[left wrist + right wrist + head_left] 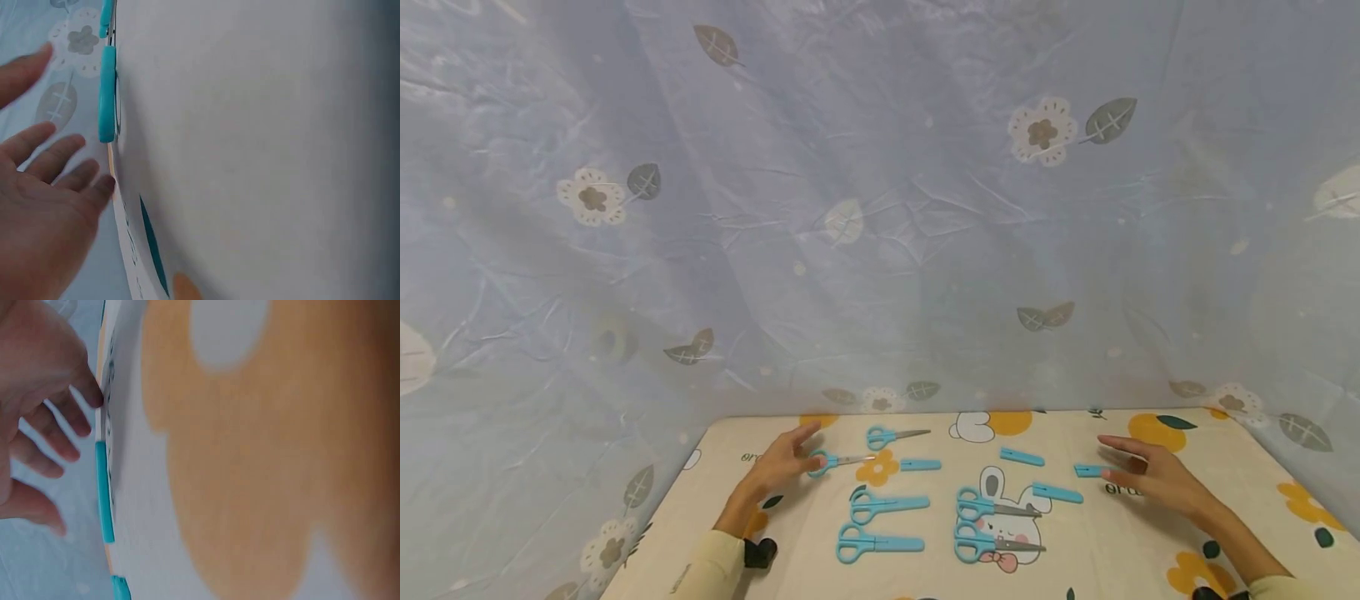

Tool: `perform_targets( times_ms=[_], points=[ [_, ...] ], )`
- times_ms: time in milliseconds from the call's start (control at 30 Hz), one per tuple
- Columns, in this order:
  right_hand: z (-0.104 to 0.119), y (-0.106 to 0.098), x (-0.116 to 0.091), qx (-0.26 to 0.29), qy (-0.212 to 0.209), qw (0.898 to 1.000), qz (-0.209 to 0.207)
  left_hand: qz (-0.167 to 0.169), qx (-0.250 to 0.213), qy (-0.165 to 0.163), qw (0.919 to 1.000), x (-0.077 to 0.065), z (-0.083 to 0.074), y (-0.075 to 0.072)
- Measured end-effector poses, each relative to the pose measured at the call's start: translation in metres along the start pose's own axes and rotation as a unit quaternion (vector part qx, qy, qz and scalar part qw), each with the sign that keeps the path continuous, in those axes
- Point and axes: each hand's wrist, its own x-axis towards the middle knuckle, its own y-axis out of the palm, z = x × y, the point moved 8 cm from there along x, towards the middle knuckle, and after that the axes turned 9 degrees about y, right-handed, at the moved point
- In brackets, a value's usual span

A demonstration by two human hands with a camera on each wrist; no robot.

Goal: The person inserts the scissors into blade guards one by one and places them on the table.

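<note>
My left hand [785, 460], fingers spread, hovers by the blue handle of a pair of scissors [854, 459] with bare blades. That handle [107, 94] shows beside the open palm in the left wrist view, apart from the fingers. My right hand [1161, 477] reaches in from the right, fingers extended and parted. Close to its thumb and fingertips lies a loose blue blade cover [1087, 471]. In the right wrist view, the cover [104, 490] sits beyond the fingers, with nothing in the hand.
Another bare pair of scissors [880, 437] lies at the back. Two pairs in covers [898, 503] lie front left, two bare pairs [977, 542] right of them. More loose covers [1022, 457] lie between the hands. The patterned tablecloth [805, 533] meets a flowered curtain [880, 250].
</note>
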Motion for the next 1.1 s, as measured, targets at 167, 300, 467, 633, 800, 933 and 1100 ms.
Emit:
perform_targets(
  times_ms=[167,300,467,633,800,933,1100],
  points=[
    [0.011,0.006,0.003,-0.039,-0.049,0.998,-0.017,0.019,0.054,0.003,0.9984,0.000,-0.002,0.004],
    [0.014,0.009,0.004,-0.061,-0.056,0.996,-0.018,0.035,0.083,0.019,0.9958,-0.001,-0.010,0.006],
    [0.013,0.010,0.006,-0.075,-0.046,0.996,-0.019,0.026,0.114,0.019,0.9930,-0.004,-0.013,0.008],
    [0.012,0.011,0.006,-0.100,-0.024,0.994,-0.026,0.012,0.135,0.010,0.9908,-0.004,-0.012,0.008],
    [0.014,0.010,0.002,-0.110,-0.019,0.993,-0.036,0.008,0.143,0.017,0.9895,-0.006,-0.014,0.009],
    [0.017,0.009,-0.001,-0.115,-0.013,0.992,-0.046,0.011,0.148,0.035,0.9883,-0.008,-0.018,0.011],
    [0.020,0.009,-0.003,-0.120,0.000,0.992,-0.044,0.006,0.180,0.066,0.9815,-0.007,-0.025,0.012]
  ],
)
